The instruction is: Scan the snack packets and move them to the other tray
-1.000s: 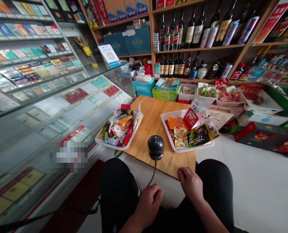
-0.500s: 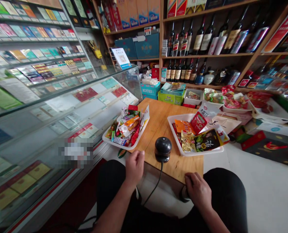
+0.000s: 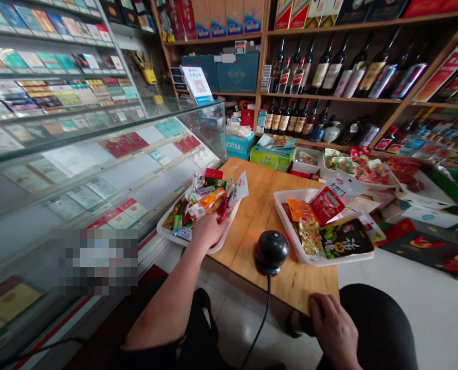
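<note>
My left hand [image 3: 207, 230] reaches into the left white plastic tray [image 3: 218, 245], which is heaped with small snack packets. Its fingers close on a red snack packet [image 3: 224, 207] at the tray's right side; the fingertips are partly hidden. Beside that packet, a white packet [image 3: 239, 190] leans up over the rim. My right hand [image 3: 334, 325] rests at the table's near right corner, fingers curled and nothing visible in them. Between the trays stands a black dome-shaped scanner [image 3: 273, 249] with a cable.
On the wooden table [image 3: 248, 205], the right white tray [image 3: 325, 261] holds larger bags, including a black one [image 3: 346, 239]. A glass display counter [image 3: 136, 169] runs along the left. Bottle shelves [image 3: 329, 97] stand behind. More snack boxes [image 3: 275, 154] sit past the table.
My left hand has moved forward from the table's near edge into the left tray and closed on the red packet. My right hand stays at the table corner. The view has shifted slightly.
</note>
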Demonstrator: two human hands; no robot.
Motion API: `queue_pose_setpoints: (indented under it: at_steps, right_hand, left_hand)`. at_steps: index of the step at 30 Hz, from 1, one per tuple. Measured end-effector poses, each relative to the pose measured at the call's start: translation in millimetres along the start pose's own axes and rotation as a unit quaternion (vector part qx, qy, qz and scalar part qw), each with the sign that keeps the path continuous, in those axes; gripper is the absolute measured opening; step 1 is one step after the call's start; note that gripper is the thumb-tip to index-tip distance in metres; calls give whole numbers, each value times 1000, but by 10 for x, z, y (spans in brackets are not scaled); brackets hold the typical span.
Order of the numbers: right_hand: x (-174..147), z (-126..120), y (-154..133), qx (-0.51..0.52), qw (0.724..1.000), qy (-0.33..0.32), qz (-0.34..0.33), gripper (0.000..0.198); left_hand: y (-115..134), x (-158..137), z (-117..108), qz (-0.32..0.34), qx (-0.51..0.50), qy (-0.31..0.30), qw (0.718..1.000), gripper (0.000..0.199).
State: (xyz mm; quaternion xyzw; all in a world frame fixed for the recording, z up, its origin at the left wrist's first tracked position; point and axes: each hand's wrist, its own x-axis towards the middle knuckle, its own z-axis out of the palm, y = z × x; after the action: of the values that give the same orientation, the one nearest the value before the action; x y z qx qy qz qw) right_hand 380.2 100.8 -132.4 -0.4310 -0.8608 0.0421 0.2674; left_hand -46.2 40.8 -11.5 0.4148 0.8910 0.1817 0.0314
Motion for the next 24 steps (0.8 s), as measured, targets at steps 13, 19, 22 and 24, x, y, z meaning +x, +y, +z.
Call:
queue_pose_setpoints:
  at_steps: [13,19,22,24]
  right_hand:
    - [336,-38,-454,205,959,-82,177,44]
    - [620,63,-893,282,935,-146,157,59]
    - [715,7,-973,251,948,-88,173,55]
    - [787,-146,-1039,229,957,-30,174,46]
  left_hand:
    - [-474,66,-184,-29,-477,97,873,27]
    - [-284,-100,-113,-85,-753,37,652,37]
    - [-101,-167,-91,-75,-784,20,617,37]
    - [9,-181,-93,-67,-792,20,607,36]
